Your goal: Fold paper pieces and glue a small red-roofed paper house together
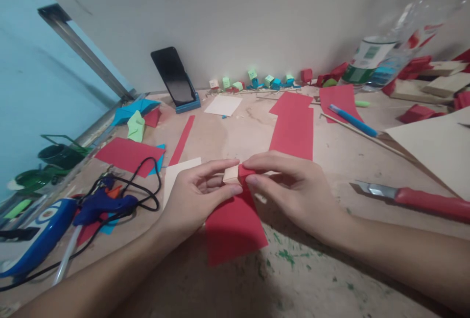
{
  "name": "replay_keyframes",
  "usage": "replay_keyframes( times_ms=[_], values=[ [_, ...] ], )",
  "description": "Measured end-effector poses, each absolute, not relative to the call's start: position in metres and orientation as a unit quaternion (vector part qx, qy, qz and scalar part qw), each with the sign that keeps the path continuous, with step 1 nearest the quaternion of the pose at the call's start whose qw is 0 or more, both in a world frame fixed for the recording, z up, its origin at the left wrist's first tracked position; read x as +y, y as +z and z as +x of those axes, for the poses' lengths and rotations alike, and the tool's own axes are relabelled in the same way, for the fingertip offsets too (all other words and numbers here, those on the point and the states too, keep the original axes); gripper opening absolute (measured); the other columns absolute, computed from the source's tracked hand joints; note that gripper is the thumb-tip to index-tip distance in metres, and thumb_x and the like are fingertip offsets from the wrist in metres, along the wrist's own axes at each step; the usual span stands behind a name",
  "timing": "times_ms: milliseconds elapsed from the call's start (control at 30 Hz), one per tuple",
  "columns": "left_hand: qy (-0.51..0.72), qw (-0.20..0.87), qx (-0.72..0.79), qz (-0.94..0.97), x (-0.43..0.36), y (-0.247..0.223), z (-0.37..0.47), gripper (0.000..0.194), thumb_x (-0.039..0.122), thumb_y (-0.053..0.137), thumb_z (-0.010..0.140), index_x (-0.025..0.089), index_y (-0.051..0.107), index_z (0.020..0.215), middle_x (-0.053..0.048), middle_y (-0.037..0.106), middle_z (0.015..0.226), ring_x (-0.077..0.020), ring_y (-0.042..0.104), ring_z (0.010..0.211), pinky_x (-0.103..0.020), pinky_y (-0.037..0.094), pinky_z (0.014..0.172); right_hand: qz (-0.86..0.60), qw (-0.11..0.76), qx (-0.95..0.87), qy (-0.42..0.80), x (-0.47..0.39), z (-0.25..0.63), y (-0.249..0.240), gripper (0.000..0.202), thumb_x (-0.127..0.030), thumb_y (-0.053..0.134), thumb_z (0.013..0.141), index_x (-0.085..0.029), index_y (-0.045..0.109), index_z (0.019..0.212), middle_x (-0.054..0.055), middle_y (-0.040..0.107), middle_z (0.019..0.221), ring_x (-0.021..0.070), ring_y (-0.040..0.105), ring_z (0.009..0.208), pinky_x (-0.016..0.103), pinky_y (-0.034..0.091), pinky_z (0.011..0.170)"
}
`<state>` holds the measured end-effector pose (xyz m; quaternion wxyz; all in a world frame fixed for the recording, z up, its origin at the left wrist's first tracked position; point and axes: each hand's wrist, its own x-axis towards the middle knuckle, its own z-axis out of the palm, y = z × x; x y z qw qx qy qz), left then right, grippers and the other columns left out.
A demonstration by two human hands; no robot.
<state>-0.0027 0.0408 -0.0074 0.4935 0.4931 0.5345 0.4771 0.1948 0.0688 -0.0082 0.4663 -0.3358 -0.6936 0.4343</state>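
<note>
Near the middle of the view, my left hand pinches a small cream paper cube between thumb and forefinger. My right hand grips a small red paper piece with thumb and forefinger. The red piece touches the right side of the cream cube. Beneath both hands lies a red paper sheet. Another red sheet extends behind my right hand. A white paper is partly covered by my left hand.
A blue glue gun with a black cord is at left, a red-handled knife at right. Behind stand a phone on a blue stand, small paper cubes and a plastic bottle. A blue pen lies back right.
</note>
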Motion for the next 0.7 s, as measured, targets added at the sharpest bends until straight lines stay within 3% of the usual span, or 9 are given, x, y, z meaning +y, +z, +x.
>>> replay_keyframes(
  times_ms=[700],
  values=[
    [0.499, 0.528, 0.511, 0.459, 0.0411, -0.0103, -0.004, 0.034, 0.016, 0.091, 0.072, 0.02, 0.079, 0.103, 0.0, 0.083, 0.09, -0.0154, 0.08, 0.083, -0.018, 0.064, 0.074, -0.307, 0.465, -0.726, 0.404, 0.0712, 0.1949, -0.0075, 0.012, -0.009, 0.071, 0.091, -0.016, 0.08, 0.096, 0.006, 0.079, 0.102, 0.0126, 0.074, 0.092, 0.02, 0.058, 0.078]
  ],
)
